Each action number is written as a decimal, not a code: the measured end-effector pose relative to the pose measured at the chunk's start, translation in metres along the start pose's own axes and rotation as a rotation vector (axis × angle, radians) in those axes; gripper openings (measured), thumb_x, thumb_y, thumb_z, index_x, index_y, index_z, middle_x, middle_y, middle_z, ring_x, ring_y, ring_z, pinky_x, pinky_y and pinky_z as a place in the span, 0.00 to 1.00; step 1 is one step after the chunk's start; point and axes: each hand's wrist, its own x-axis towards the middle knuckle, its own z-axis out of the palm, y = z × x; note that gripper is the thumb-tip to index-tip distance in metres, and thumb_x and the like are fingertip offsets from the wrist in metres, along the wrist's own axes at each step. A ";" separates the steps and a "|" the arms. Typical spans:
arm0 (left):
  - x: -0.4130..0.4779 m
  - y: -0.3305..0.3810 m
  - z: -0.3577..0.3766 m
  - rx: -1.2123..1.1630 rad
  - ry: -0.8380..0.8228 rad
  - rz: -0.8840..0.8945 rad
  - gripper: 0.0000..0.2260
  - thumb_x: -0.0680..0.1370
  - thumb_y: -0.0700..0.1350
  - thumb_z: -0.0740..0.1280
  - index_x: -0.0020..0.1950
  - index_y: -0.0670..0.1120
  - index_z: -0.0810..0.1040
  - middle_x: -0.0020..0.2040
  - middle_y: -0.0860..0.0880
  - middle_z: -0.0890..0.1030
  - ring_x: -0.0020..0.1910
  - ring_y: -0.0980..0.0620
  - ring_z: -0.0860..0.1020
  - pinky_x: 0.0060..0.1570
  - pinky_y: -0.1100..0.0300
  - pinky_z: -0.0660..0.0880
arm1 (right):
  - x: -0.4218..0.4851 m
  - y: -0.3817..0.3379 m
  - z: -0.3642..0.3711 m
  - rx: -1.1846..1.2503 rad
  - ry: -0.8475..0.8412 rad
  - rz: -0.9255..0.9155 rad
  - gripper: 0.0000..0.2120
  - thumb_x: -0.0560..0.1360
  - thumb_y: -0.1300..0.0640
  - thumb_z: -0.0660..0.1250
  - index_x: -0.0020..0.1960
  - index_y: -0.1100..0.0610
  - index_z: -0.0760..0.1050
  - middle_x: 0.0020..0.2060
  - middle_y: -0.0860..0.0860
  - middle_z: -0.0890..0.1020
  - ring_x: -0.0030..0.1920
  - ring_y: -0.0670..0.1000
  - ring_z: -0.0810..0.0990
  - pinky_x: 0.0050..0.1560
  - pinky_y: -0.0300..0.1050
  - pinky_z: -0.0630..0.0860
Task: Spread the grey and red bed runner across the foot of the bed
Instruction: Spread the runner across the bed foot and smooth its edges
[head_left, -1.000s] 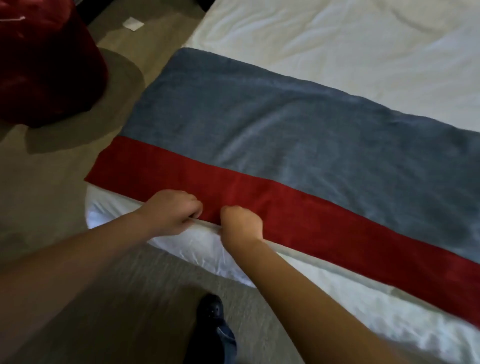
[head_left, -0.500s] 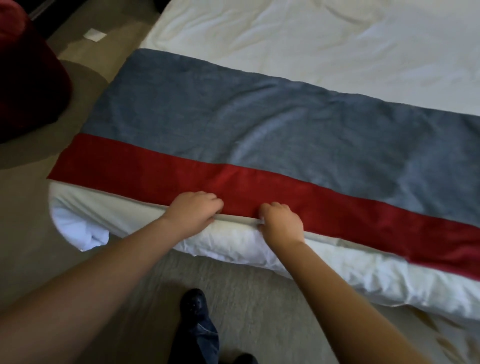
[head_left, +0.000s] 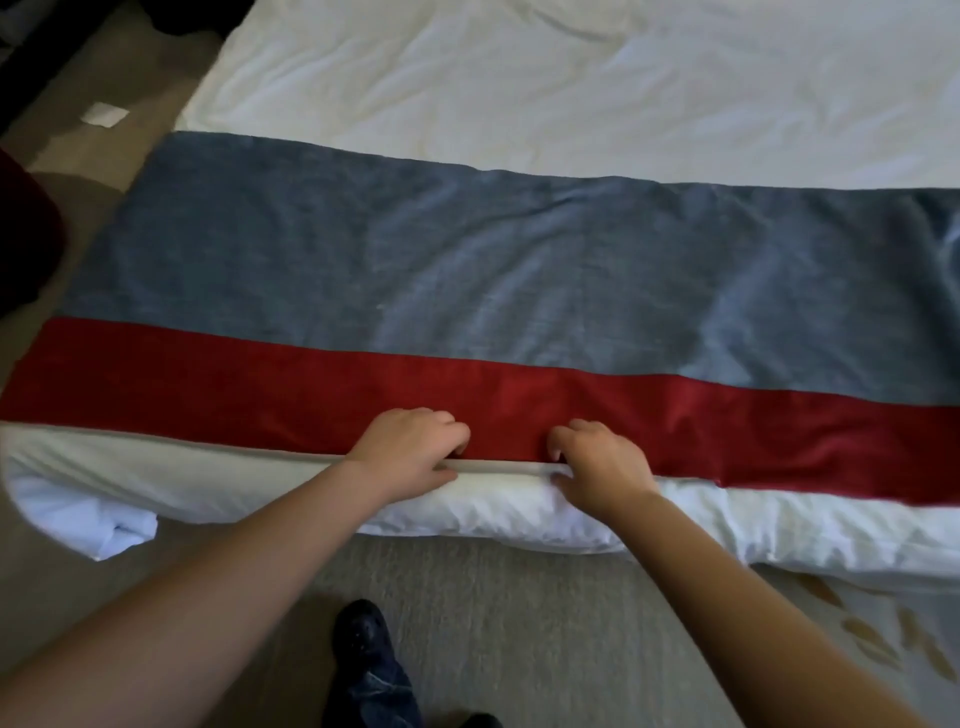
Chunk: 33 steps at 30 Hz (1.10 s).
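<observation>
While we stand at the foot of the bed (head_left: 571, 78), the bed runner (head_left: 467, 270) lies flat across it, running from the left side of the mattress out past the right edge of the view. Its wide grey band sits on the far side and its narrower red band on the side nearest us, with a thin pale hem along the near edge. Soft creases cross the grey band, mostly toward the right, and the left end of the runner reaches over the side of the bed.

Our left hand (head_left: 410, 449) and our right hand (head_left: 597, 465) sit near each other but apart on the near edge, around the middle of what we can see of the runner. On each hand the fingers curl down onto the red band and the thumb lies along the pale hem, so each grip is clamped on the runner's edge. The thumbs seem to tuck under the hem, though the knuckles hide that part.

Just below the hem the white bedding (head_left: 467, 512) bulges out over the end of the mattress, and at the left corner a loose fold of sheet (head_left: 111, 527) hangs down toward the floor. The beige carpet (head_left: 493, 597) runs under our forearms, and one dark shoe (head_left: 366, 639) stands on it between them. Farther off, on the floor by the left side of the bed, lies a small white scrap of paper (head_left: 105, 114). A dark red shape (head_left: 26, 234) shows at the left edge.
</observation>
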 end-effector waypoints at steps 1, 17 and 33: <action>0.010 0.012 0.001 -0.006 0.002 0.024 0.07 0.73 0.53 0.66 0.49 0.53 0.73 0.44 0.56 0.75 0.45 0.54 0.75 0.36 0.58 0.69 | -0.003 0.013 -0.003 0.000 -0.002 0.030 0.10 0.72 0.55 0.66 0.53 0.49 0.74 0.48 0.47 0.75 0.53 0.51 0.75 0.44 0.45 0.74; 0.072 0.095 0.004 0.030 -0.183 0.131 0.03 0.73 0.45 0.64 0.42 0.53 0.71 0.38 0.57 0.72 0.40 0.54 0.75 0.34 0.59 0.69 | -0.062 0.105 -0.001 -0.072 -0.006 0.031 0.12 0.71 0.62 0.64 0.53 0.51 0.74 0.49 0.47 0.78 0.51 0.51 0.75 0.45 0.43 0.70; 0.182 -0.029 -0.085 -0.039 0.189 -0.240 0.11 0.80 0.50 0.57 0.55 0.48 0.77 0.54 0.48 0.79 0.55 0.44 0.76 0.49 0.50 0.76 | 0.086 0.092 -0.089 0.069 0.096 0.045 0.13 0.79 0.50 0.56 0.57 0.54 0.75 0.54 0.53 0.77 0.57 0.56 0.75 0.49 0.48 0.73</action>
